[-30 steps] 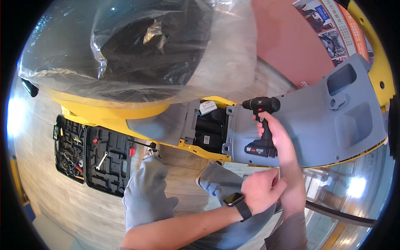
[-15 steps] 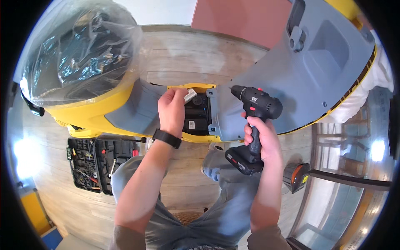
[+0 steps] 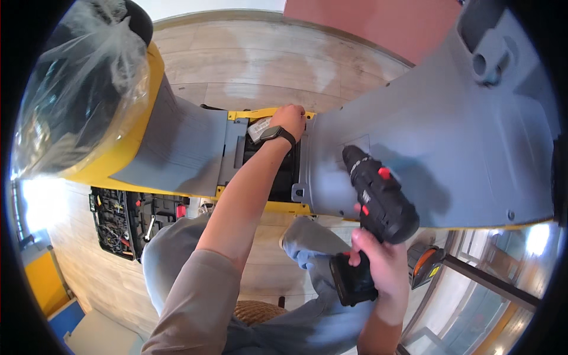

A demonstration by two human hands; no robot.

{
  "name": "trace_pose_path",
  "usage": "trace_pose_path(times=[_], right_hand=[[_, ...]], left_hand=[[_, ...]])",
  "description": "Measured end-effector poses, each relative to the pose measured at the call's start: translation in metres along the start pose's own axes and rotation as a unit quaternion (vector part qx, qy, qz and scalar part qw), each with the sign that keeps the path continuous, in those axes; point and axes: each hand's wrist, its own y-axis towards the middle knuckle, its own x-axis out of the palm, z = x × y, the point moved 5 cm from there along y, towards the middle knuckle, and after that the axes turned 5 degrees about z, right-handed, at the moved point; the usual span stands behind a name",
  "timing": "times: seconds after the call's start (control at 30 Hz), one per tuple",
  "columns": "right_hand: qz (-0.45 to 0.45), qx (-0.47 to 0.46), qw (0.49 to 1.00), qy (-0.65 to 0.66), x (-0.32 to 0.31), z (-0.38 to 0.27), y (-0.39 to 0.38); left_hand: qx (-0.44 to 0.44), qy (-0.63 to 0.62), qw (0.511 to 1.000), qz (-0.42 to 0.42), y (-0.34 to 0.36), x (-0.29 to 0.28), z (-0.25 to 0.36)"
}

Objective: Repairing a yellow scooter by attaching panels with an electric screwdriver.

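Observation:
In my right hand (image 3: 387,266) is a black cordless drill (image 3: 384,201), its grip wrapped by the fingers and its chuck pointing up and left above the grey panel. My left hand (image 3: 290,120), with a dark watch (image 3: 272,133) on its wrist, reaches across an open compartment (image 3: 284,183) in the yellow-and-grey scooter body. Its fingers are bent down at the far right corner of the yellow frame (image 3: 251,113); their tips and anything between them are hidden. Beside the watch, a white labelled piece (image 3: 258,130) lies in the compartment.
A plastic-wrapped seat (image 3: 83,100) stands at the left, a grey front panel (image 3: 414,124) at the right. An opened tool case (image 3: 118,222) lies on the floor at left. A black-and-orange light unit (image 3: 425,266) sits beyond my right wrist.
My left hand has moved right to the compartment's far corner, away from the white piece. The drill has come lower and nearer, turned more upward. The view has shifted over the scooter.

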Motion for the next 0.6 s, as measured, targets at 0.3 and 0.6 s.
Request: trace_pose_path(times=[0.3, 0.6], right_hand=[[0.030, 0.018, 0.996, -0.084, 0.004, -0.015, 0.013], [0.037, 0.004, 0.997, -0.065, 0.015, -0.028, 0.014]], left_hand=[[-0.008, 0.039, 0.990, -0.135, 0.047, 0.034, -0.007], [-0.096, 0.051, 0.976, -0.187, 0.048, 0.026, 0.000]])
